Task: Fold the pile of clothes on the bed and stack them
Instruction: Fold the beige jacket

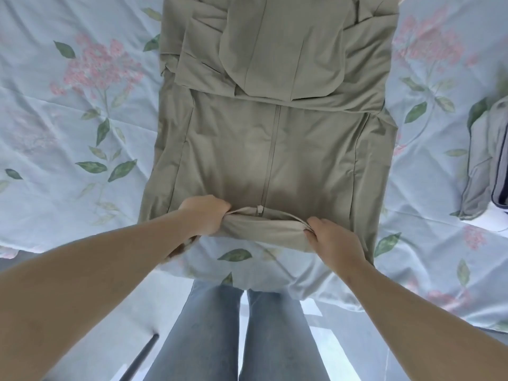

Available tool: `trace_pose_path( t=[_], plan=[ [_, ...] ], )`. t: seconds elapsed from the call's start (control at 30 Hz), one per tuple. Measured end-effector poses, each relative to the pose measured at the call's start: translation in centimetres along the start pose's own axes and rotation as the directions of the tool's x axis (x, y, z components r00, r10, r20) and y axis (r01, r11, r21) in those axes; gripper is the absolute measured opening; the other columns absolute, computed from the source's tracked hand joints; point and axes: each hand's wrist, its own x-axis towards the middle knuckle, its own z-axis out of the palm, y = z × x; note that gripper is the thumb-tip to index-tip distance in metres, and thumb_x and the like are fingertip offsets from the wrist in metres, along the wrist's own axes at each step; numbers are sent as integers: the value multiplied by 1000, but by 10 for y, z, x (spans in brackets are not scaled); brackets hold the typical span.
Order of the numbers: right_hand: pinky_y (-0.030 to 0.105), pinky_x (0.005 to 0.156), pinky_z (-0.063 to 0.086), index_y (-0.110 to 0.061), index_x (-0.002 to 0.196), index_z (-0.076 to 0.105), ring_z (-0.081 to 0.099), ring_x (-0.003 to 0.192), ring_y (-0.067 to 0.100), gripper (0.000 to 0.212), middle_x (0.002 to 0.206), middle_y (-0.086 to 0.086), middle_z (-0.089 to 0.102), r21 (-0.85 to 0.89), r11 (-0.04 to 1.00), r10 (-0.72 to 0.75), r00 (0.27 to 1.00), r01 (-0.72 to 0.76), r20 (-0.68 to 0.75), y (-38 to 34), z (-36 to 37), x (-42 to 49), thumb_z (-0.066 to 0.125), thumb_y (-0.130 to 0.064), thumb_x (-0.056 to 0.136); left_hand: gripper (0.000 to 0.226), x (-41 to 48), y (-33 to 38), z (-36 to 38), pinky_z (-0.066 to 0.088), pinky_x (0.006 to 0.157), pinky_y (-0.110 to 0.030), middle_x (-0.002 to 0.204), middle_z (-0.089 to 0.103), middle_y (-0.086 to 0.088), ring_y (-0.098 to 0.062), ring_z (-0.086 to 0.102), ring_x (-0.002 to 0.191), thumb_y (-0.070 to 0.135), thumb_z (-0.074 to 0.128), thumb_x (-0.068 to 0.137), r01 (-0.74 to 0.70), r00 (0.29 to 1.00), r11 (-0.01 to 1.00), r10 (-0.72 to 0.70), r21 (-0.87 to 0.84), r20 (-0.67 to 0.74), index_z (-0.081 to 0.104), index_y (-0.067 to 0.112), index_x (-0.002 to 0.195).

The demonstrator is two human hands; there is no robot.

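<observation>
On the pale blue cotton bedsheet (82,119) printed with pink flowers and green leaves, a sage-green zip-front jacket (275,149) lies flat, both hands gripping its near hem.

The jacket's hood and sleeves are folded in over its far half; well to the jacket's right sits a folded grey-and-white stack of clothes (486,160); past the jacket's near hem stand legs in blue denim jeans (209,331); the left hand (204,217) has its fingers curled tight round the hem's left part, and the right hand (334,240) pinches the hem's right part between thumb and curled fingers, the cloth bunched and lifted between them, just below the jacket's small pale zip pull (259,208).
</observation>
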Motion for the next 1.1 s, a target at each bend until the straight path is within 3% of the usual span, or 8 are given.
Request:
trace_pose_path(
  t=[0.13, 0.37, 0.5, 0.6, 0.73, 0.87, 0.97, 1.1],
  plan=[
    [29, 63, 30, -20, 101, 50, 58, 89, 23, 11, 96, -2, 60, -132, 991, 9, 992, -26, -129, 4, -25, 18, 41, -22, 96, 19, 6, -9, -45, 42, 64, -35, 89, 54, -4, -26, 53, 83, 4, 38, 90, 21, 995, 1000, -23, -21, -96, 42, 21, 83],
    [33, 89, 32, -22, 107, 54, 45, 111, 26, 23, 114, 3, 54, -365, 922, 61, 981, -125, -182, 5, -67, 54, 40, -13, 91, 28, 19, -20, -98, 41, 68, -30, 90, 54, -4, -23, 51, 86, -3, 43, 85, 128, 975, 947, -67, 293, -210, 55, 14, 103],
    [32, 86, 34, -24, 105, 59, 45, 107, 27, 24, 113, 5, 49, -412, 885, 155, 972, -216, -176, 1, -90, 74, 46, -12, 89, 23, 30, -26, -113, 36, 58, -29, 79, 51, -2, -21, 47, 75, -1, 50, 83, 242, 946, 909, -143, 339, -292, 58, 14, 98],
    [29, 69, 37, -19, 97, 59, 53, 89, 27, 27, 96, 5, 58, -254, 927, 238, 956, -277, -171, -1, -107, 89, 43, -1, 86, 17, 41, -33, -130, 42, 60, -32, 83, 55, -6, -22, 50, 66, -4, 54, 83, 300, 914, 952, -304, -59, -269, 56, 8, 94],
    [28, 59, 32, -17, 112, 53, 47, 78, 27, 29, 87, 9, 60, 133, 916, 400, 885, -378, -238, 3, -130, 106, 36, -5, 93, 24, 52, -42, -153, 56, 64, -43, 89, 60, -19, -34, 65, 73, -4, 38, 91, 199, 884, 681, -436, -705, -172, 46, 12, 106],
    [35, 68, 33, -18, 125, 44, 51, 90, 33, 32, 98, 12, 57, 457, 837, 489, 786, -301, -378, 2, -156, 121, 32, -13, 96, 21, 48, -40, -179, 26, 52, -30, 79, 49, -3, -21, 43, 69, 13, 33, 98, 42, 725, 809, -428, -586, -540, 45, 15, 114],
    [35, 63, 35, -17, 121, 43, 49, 79, 30, 26, 91, 10, 56, 595, 781, 520, 722, -188, -456, -2, -185, 140, 31, -17, 98, 23, 48, -42, -214, 30, 63, -32, 90, 48, -5, -25, 45, 79, 16, 33, 100, -80, 602, 822, -411, -564, -684, 47, 9, 116],
    [35, 80, 43, -15, 130, 42, 55, 99, 26, 33, 118, 8, 60, 726, 674, 479, 668, 136, -569, -10, -232, 177, 32, -17, 99, 28, 64, -45, -272, 31, 71, -32, 110, 50, -8, -25, 48, 94, 14, 34, 99, -146, 414, 821, -456, -552, -788, 44, 7, 124]
  ],
)
